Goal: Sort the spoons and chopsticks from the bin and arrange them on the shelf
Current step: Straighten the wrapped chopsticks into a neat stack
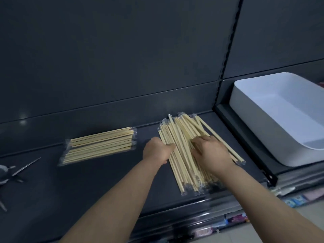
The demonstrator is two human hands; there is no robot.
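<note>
Chopsticks in clear wrappers lie in two groups on the dark shelf (98,181). A neat stack (98,146) sits to the left, its sticks running side to side and lined up flat. A loose pile (177,137) sits to the right, its sticks running front to back and fanning apart toward the back wall. Both hands are at the loose pile. The left hand (157,151) is at the pile's left edge with its fingers curled under and its thumb pointing at the sticks; whether it grips any of them cannot be told. The right hand (209,151) lies on top of the pile's right half, its fingers bent down over the upper sticks and its thumb stretched left across them. The two hands are near each other with a strip of the pile showing between them. A white bin (245,109) stands on the next shelf section to the right, past a raised divider, well apart from the neat stack. At the far left edge of the shelf lie some metal spoons (26,166), blurred and partly cut off by the frame. Coloured packets (292,200) show on a lower level at the bottom right.
</note>
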